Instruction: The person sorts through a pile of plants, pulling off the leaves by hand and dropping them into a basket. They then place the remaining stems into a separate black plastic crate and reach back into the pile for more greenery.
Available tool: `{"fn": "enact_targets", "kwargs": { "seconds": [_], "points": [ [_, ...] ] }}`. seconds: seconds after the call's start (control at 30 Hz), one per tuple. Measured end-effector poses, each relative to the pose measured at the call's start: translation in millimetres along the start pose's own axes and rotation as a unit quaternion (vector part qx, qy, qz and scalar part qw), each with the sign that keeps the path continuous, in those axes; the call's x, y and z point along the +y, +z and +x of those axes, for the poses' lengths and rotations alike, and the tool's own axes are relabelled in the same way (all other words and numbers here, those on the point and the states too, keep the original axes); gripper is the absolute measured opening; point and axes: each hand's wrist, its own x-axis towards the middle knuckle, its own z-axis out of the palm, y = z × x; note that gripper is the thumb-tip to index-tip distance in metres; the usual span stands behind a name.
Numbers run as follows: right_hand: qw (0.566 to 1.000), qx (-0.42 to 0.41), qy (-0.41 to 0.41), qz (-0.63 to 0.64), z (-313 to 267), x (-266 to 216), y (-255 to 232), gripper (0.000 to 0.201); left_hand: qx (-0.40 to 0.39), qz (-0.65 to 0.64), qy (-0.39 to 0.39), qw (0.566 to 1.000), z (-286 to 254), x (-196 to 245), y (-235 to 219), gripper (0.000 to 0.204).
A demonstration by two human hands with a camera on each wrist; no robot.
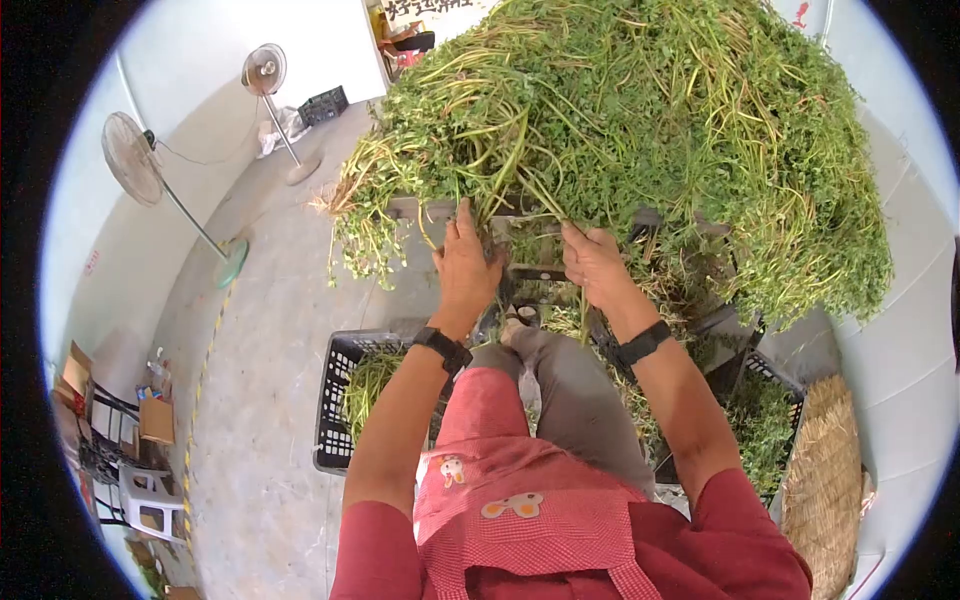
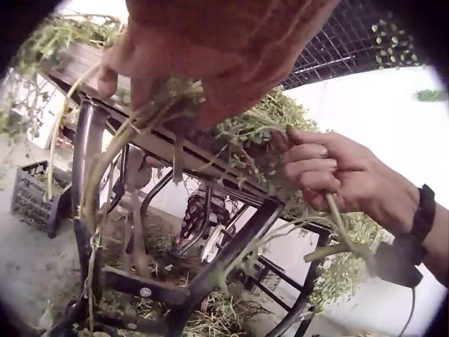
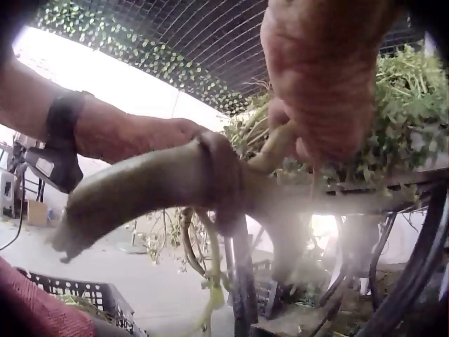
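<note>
A big heap of leafy green plants with long stems (image 1: 620, 110) lies in front of me. At its near edge my left hand (image 1: 467, 262) holds some stems (image 2: 126, 133) between thumb and fingers, one finger stretched out toward the heap. My right hand (image 1: 598, 265) grips a stem, fingers curled round it, a short way to the right. In the left wrist view, the thick lower end of this stem (image 2: 340, 225) sticks out below the right fist. Close to the right wrist camera, the thick jointed stem (image 3: 147, 182) looms large and blurred.
The heap lies on a dark metal-framed stand (image 2: 238, 246). A black crate (image 1: 335, 400) with greens stands on the floor at left; another crate of greens (image 1: 765, 430) is at right beside a straw bundle (image 1: 822, 480). Two fans (image 1: 130, 158) and a white stool (image 1: 150, 500) stand farther left.
</note>
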Motion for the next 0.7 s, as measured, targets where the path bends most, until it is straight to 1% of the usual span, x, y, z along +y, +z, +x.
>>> {"fn": "enact_targets", "kwargs": {
  "seconds": [0.03,0.07,0.1,0.17,0.2,0.27,0.3,0.33,0.37,0.4,0.47,0.5,0.53,0.57,0.6,0.63,0.67,0.7],
  "points": [
    [1.000,0.019,-0.002,0.007,-3,-5,0,0.027,-0.003,-0.007,0.004,1.000,4,-3,5,0.078],
    [1.000,0.019,-0.006,0.007,-5,-7,-2,0.027,-0.007,-0.014,0.009,1.000,9,-5,10,0.074],
    [1.000,0.025,-0.007,0.018,-7,-9,-7,0.025,-0.006,-0.014,0.013,1.000,14,-11,17,0.074],
    [0.999,0.031,-0.007,0.029,-13,-10,-17,0.023,0.029,-0.068,0.046,0.996,20,-22,29,0.068],
    [0.999,0.032,-0.010,0.030,-19,-13,-21,0.021,0.030,-0.068,0.046,0.996,19,-18,25,0.068],
    [0.999,0.032,-0.014,0.032,-29,-20,-30,0.020,0.060,-0.044,0.043,0.996,19,-8,19,0.053],
    [0.999,0.029,-0.008,0.014,-36,-24,-34,0.019,0.058,-0.045,0.044,0.996,21,-9,22,0.053],
    [1.000,0.025,-0.001,-0.005,-41,-26,-39,0.021,0.039,-0.061,0.055,0.996,24,-11,24,0.044],
    [1.000,0.008,-0.005,0.004,-43,-26,-46,0.026,0.022,-0.078,0.065,0.995,26,-13,26,0.035],
    [1.000,0.009,-0.005,0.003,-48,-26,-51,0.026,0.021,-0.079,0.065,0.995,25,-11,24,0.035],
    [1.000,0.023,0.008,0.015,-57,-25,-57,0.026,0.003,-0.088,0.062,0.994,25,-6,19,0.026],
    [1.000,0.025,0.008,0.015,-58,-19,-58,0.026,0.002,-0.089,0.062,0.994,23,1,13,0.026],
    [0.999,0.019,0.012,0.031,-58,-8,-59,0.025,-0.052,-0.182,-0.018,0.982,18,9,5,0.024],
    [0.999,0.012,0.016,0.049,-56,1,-58,0.024,-0.105,-0.270,-0.098,0.952,16,16,-1,0.022],
    [0.998,0.013,0.017,0.052,-53,6,-54,0.024,-0.107,-0.269,-0.098,0.952,15,17,-2,0.022],
    [0.999,-0.001,0.007,0.051,-50,13,-48,0.022,-0.119,-0.361,-0.105,0.919,12,17,-4,0.024],
    [0.999,-0.014,0.000,0.052,-49,20,-43,0.021,-0.131,-0.449,-0.116,0.876,6,15,-6,0.026],
    [0.997,-0.023,0.018,0.066,-48,20,-39,0.019,-0.135,-0.445,-0.123,0.877,2,12,-9,0.026]
  ]
}}
